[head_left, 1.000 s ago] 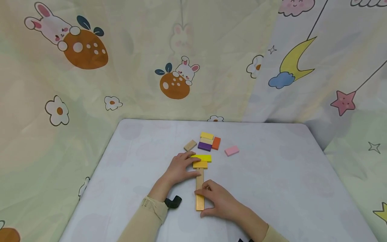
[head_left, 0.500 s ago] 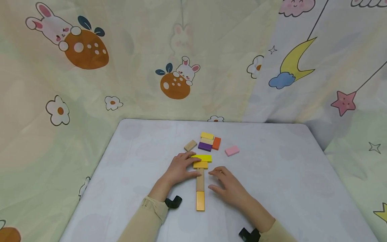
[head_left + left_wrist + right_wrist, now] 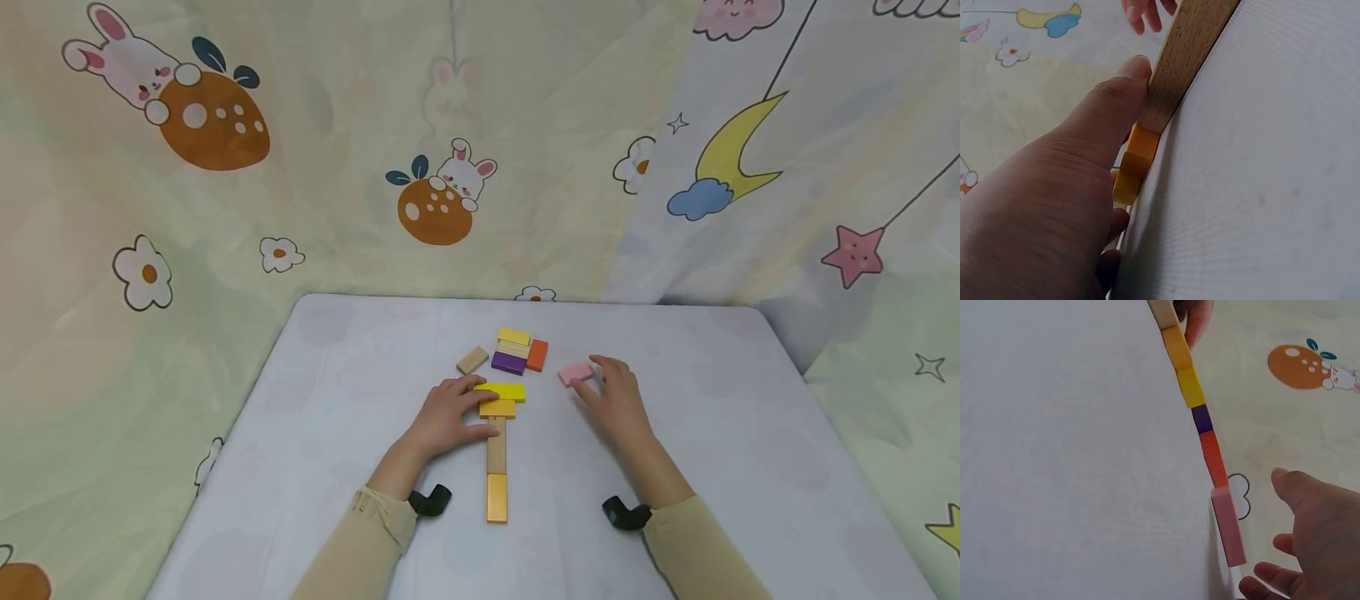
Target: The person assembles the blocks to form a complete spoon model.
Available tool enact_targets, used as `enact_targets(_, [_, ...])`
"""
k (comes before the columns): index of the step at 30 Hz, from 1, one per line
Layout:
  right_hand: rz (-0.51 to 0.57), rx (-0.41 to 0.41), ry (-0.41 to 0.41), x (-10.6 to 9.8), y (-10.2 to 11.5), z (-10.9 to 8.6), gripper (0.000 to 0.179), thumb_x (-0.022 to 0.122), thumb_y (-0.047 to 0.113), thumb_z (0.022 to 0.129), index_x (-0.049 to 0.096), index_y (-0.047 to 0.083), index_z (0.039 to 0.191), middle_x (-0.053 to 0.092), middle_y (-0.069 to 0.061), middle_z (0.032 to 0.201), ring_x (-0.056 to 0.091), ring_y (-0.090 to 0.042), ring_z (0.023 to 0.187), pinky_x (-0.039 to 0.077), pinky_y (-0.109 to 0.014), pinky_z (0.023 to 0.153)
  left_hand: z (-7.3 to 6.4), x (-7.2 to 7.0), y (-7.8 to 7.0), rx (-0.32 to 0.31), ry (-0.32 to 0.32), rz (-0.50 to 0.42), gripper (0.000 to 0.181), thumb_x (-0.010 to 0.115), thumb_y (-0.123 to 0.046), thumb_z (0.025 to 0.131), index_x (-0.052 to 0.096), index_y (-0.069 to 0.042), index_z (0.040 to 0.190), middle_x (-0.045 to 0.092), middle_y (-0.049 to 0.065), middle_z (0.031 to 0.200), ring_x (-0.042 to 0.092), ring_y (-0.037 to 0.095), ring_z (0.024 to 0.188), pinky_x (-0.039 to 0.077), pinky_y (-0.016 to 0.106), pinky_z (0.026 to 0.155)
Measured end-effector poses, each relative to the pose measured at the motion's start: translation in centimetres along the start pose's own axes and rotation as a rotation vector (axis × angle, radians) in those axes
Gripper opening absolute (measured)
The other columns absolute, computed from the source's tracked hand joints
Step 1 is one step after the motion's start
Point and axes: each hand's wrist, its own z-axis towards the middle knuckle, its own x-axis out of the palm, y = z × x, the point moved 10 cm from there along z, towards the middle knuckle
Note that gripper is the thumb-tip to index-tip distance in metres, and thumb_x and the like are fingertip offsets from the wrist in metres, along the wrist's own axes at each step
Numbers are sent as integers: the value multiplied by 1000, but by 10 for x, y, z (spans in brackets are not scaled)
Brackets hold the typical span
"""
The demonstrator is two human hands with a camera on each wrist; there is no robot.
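My left hand [image 3: 444,418] lies over the upper part of a row of flat blocks. Its fingertips rest on a bright yellow block [image 3: 512,392] and an orange-yellow block [image 3: 504,409], and the thumb touches the plain wooden block [image 3: 1186,47] below them. A golden-yellow block [image 3: 497,498] ends the row on the near side. On the right, my right hand [image 3: 621,408] reaches to a pink block [image 3: 576,373], thumb near its front edge and fingers beyond its right end. In the right wrist view its fingers are spread, with a gap to the pink block [image 3: 1230,525].
Behind the row, a yellow block [image 3: 513,337], pale wooden pieces [image 3: 513,349] and a purple block [image 3: 508,363] lie together, an orange-red block [image 3: 537,355] against their right side. A tan block [image 3: 472,360] lies at their left. A patterned cloth [image 3: 330,167] hangs behind the table [image 3: 675,350].
My right hand has let go of the golden-yellow block at the row's near end and moved away to the right, up to the pink block. The left hand has stayed in place.
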Motion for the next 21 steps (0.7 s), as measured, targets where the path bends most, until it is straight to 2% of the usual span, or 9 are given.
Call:
enact_targets(5, [-21,58,22,11,-9,10,73,65,46,92,39,8,149,44,-21,146,39,-40,134,37,-57,110,0,-2,0,9,3,-9,66,55,-78,81,54,-43,137,42,-9,151,41,23,135,34,51,112])
enact_targets(11, [-55,61,-2,14,-13,14,75,69,45,90,40,5,147,51,-20,137,44,-39,125,40,-56,105,1,-2,0,13,-2,-13,64,56,-76,82,54,-43,137,41,-8,152,40,24,136,33,53,112])
enact_targets(21, [-100,57,-3,16,-15,12,78,69,47,89,42,3,147,48,-23,140,43,-41,127,39,-56,107,1,-1,0,7,3,0,63,59,-74,82,55,-43,136,41,-10,152,40,22,135,34,49,113])
